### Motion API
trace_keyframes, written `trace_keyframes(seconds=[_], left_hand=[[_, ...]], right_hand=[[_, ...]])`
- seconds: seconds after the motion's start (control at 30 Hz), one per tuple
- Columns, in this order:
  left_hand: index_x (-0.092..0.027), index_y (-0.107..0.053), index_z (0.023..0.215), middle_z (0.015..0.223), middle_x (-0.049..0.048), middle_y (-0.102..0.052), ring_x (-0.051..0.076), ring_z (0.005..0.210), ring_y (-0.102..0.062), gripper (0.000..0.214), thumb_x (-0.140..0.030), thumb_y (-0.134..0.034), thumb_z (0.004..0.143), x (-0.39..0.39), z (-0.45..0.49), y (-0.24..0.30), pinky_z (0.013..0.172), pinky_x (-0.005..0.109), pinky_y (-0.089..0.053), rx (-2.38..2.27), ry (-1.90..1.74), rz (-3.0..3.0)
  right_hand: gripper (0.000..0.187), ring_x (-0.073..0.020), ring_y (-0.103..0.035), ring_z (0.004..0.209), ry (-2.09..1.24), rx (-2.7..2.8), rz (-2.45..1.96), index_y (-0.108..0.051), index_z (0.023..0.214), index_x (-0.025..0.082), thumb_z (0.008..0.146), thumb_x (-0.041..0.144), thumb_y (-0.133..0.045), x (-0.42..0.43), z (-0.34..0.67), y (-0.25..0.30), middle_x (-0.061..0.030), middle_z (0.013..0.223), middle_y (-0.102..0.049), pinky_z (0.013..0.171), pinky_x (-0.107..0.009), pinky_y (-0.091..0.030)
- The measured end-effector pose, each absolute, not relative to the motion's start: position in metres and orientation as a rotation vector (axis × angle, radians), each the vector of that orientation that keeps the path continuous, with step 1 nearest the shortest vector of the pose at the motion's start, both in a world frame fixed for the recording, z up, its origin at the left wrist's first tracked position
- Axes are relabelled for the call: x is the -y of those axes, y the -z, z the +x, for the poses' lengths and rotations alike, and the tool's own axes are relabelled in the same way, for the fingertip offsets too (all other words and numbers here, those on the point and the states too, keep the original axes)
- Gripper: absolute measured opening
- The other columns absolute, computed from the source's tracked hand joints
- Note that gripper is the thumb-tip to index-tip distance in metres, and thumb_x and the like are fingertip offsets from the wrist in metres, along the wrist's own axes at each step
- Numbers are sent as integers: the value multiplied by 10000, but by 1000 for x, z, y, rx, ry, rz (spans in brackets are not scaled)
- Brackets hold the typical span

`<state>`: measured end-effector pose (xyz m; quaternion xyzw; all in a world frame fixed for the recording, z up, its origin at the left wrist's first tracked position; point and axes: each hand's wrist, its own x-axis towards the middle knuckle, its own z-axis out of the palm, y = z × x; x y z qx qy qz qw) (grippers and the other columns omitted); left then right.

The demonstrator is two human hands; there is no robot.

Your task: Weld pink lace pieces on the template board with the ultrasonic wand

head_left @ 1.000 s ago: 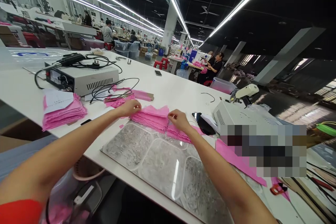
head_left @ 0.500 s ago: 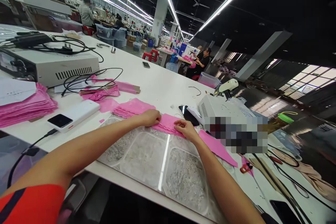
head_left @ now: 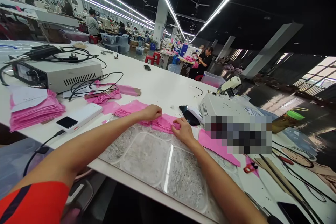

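My left hand (head_left: 151,112) lies curled on a spread stack of pink lace pieces (head_left: 160,123) on the white table (head_left: 162,87), its fingers closed over the fabric. My right hand (head_left: 183,129) pinches the right end of the same pink lace, fingers bent together. More pink pieces (head_left: 131,107) fan out to the left of my left hand. Just in front of both hands lies a clear plastic sheet over a grey patterned plate (head_left: 157,161).
A grey control box (head_left: 56,73) with black cables stands at the left, beside a pink fabric stack (head_left: 34,110) and a white power bank (head_left: 78,117). A white machine (head_left: 225,106) and a dark phone (head_left: 189,115) are to the right. Other people work far behind.
The view swung left then back a little. Both hands slid rightward along the pink lace and now bunch its right part; the lace looks more gathered.
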<state>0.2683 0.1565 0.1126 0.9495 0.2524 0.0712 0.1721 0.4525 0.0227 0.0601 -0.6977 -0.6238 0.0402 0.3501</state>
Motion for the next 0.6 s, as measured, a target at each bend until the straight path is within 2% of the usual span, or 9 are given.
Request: trace_keyframes(seconds=[0.13, 0.27, 0.37, 0.47, 0.6], left_hand=[[-124, -612, 1016, 961, 43, -637, 152, 831, -625, 232, -338, -557, 943, -153, 262, -114, 756, 336, -541, -702, -290, 2728], [-135, -604, 860, 854, 40, -621, 160, 793, -597, 173, -214, -477, 946, -144, 250, -108, 748, 302, -496, -636, -406, 2776], [-150, -596, 856, 914, 69, -617, 182, 861, -589, 188, -187, -429, 932, -132, 231, -102, 787, 293, -470, -525, -465, 2815], [-164, -597, 868, 1011, 88, -621, 192, 939, -580, 211, -198, -399, 933, -116, 201, -96, 862, 306, -449, -404, -477, 2847], [-175, -606, 781, 1019, 83, -641, 196, 926, -583, 141, -140, -480, 834, -96, 156, -96, 860, 303, -441, -255, -393, 2895]], right_hand=[[187, -193, -563, 838, 81, 1571, -1876, -667, 869, 183, 792, 181, -497, -16, 459, -63, -85, 946, -603, 724, -319, -440], [201, -213, -577, 901, 155, 1624, -1858, -670, 880, 196, 806, 155, -488, 4, 460, -66, -80, 913, -626, 773, -328, -458], [192, -192, -597, 878, 130, 1761, -1798, -670, 885, 211, 803, 138, -512, 27, 445, -60, -61, 894, -648, 791, -309, -476], [230, -174, -608, 819, 140, 1980, -1671, -668, 901, 201, 812, 96, -484, 53, 424, -52, -64, 880, -659, 736, -285, -494], [248, -150, -608, 767, -57, 2203, -1421, -664, 921, 200, 793, 74, -492, 79, 401, -60, -55, 850, -656, 678, -256, -497]])
